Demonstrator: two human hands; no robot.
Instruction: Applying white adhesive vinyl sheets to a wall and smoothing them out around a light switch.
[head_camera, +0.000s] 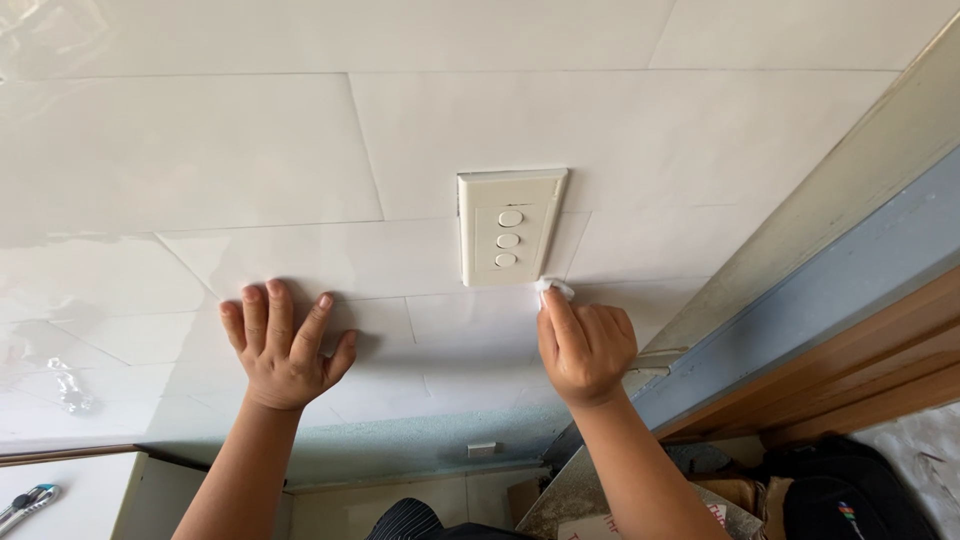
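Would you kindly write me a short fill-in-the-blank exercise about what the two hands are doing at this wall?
1. The switch plate on the white tiled wall has ___ round buttons.
2. The left hand lies ___ against the wall, fingers spread.
3. The right hand presses a small white wad at the plate's lower ___ corner.
4. The utility knife lies at the picture's bottom ___ corner.

Missing words: three; flat; right; left
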